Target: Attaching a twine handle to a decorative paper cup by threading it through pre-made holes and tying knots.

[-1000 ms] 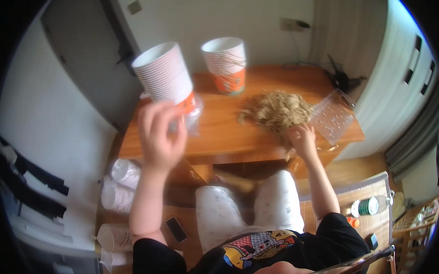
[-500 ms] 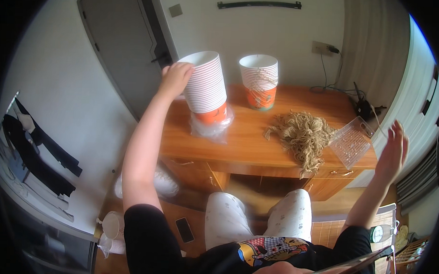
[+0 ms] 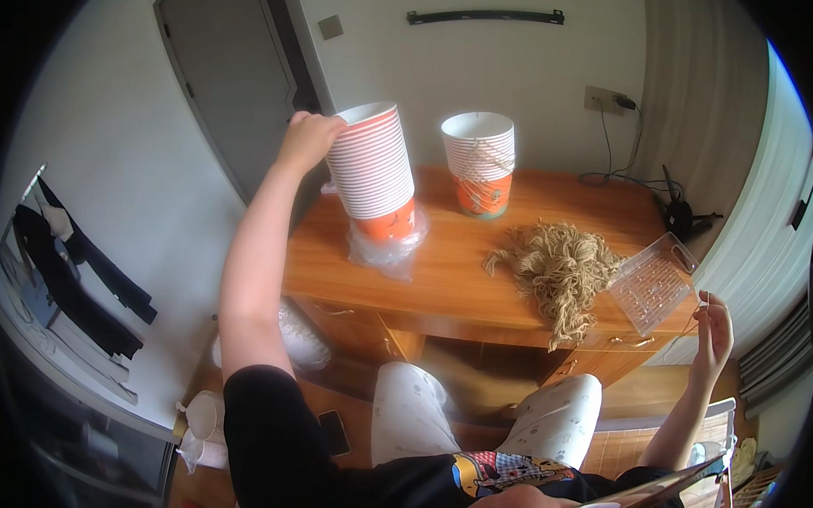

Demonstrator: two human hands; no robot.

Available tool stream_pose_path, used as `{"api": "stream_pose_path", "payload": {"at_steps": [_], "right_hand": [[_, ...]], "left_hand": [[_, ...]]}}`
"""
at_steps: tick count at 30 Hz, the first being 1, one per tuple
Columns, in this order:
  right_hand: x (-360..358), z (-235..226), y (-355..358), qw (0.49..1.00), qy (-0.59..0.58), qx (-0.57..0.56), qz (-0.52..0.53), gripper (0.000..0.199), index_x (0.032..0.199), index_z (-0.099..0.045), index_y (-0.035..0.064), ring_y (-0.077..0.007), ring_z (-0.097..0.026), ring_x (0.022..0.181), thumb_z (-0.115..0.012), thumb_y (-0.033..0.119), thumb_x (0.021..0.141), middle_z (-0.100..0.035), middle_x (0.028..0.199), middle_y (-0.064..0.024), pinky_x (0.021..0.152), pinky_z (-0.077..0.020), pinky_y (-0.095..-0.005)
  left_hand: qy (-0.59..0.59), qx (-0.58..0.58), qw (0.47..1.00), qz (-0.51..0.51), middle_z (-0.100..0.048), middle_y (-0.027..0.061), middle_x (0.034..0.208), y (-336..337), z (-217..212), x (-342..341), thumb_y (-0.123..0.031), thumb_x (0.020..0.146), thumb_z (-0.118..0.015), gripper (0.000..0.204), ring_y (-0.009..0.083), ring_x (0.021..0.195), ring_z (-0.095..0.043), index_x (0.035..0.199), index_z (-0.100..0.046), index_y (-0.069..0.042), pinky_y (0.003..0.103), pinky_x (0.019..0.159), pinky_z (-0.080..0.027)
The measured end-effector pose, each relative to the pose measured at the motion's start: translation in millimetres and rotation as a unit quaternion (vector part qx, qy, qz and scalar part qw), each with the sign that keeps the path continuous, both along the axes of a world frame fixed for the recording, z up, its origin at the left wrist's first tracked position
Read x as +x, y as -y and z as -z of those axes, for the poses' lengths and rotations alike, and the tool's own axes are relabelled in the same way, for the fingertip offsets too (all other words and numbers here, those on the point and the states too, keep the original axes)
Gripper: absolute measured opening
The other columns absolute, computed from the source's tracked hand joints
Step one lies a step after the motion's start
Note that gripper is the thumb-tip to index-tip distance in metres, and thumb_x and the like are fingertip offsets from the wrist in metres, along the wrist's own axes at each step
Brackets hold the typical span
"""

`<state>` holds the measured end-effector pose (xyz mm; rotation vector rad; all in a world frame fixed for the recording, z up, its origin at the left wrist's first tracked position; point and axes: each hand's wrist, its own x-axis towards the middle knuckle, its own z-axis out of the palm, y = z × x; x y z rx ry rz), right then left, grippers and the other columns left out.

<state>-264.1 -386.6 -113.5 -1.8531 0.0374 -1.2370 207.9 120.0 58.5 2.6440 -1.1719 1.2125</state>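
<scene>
**Inspector:** Presently, the left hand (image 3: 310,136) sits on the rim of the tall stack of paper cups (image 3: 373,174), fingers curled over the top edge in a grasp. That stack stands upright at the near-left part of the wooden table (image 3: 441,287), its base in a crumpled clear plastic bag (image 3: 387,246). A second ago the same stack was lifted and tilted in front of the person; half a second ago it was already down on the table.

**Clerk:** And the right hand?

**Inspector:** The right hand (image 3: 713,335) is raised off the right end of the table, well apart from the cups. A second ago it was in the heap of tan string (image 3: 558,266); now it pinches something thin between thumb and fingertip, probably a single strand, though it is too fine to confirm.

**Clerk:** Anything else on the table?

**Inspector:** A second, shorter stack of cups (image 3: 479,162) stands behind, near the wall. A clear plastic tray (image 3: 653,282) overhangs the right edge just beside the string.

**Clerk:** Your reading?

**Inspector:** In my judgement, the stack is set down to draw a cup from, and the strand is taken for it.
</scene>
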Motion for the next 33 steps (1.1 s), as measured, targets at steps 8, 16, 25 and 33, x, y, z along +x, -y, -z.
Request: {"api": "stream_pose_path", "payload": {"at_steps": [8,16,25,33], "right_hand": [[15.3,-23.3,10.7,0.985,-0.103,-0.134,0.048,0.009,0.081,-0.054,0.0041,-0.0228,-0.055,0.114,-0.061,-0.002,0.083,-0.048,0.143,-0.0181,0.097,-0.0441,-0.0363],[16.7,-32.1,-6.3,0.984,-0.116,-0.132,0.038,0.009,0.081,-0.059,0.0032,-0.0323,-0.049,0.129,-0.064,-0.004,0.077,-0.045,0.146,-0.0163,0.102,-0.0430,-0.0432],[3.2,-8.6,-41.5,0.981,-0.130,-0.146,0.010,0.009,0.084,-0.062,0.0029,-0.0335,-0.047,0.130,-0.064,-0.002,0.077,-0.046,0.145,-0.0178,0.102,-0.0410,-0.0444],[17.5,15.6,-111.1,0.982,-0.101,-0.126,-0.097,0.007,0.085,-0.060,0.0006,-0.0334,-0.049,0.127,-0.063,-0.002,0.080,-0.044,0.145,-0.0182,0.105,-0.0383,-0.0450]], "left_hand": [[-0.021,0.010,0.999,-0.035,-0.069,0.0123,0.094,7.1,-39.0,10.9,-0.023,0.094,-0.048,0.025,0.0295,0.092,-0.062,0.094,-0.071,-0.012,0.040,0.094,-0.040],[0.001,0.023,1.000,-0.020,-0.069,0.0116,0.092,24.4,-93.2,-13.4,-0.025,0.095,-0.048,0.025,0.0297,0.091,-0.063,0.095,-0.069,-0.011,0.040,0.091,-0.042],[0.148,-0.034,0.985,0.082,-0.067,0.0089,0.083,9.7,-123.7,-103.3,-0.025,0.090,-0.057,0.019,0.0284,0.084,-0.062,0.093,-0.068,-0.010,0.040,0.075,-0.049],[-0.297,-0.134,0.934,0.145,-0.066,0.0025,0.073,6.0,-53.2,-189.2,-0.020,0.091,-0.061,0.020,0.0067,0.067,-0.058,0.093,-0.068,-0.001,0.026,0.059,-0.047]]}}
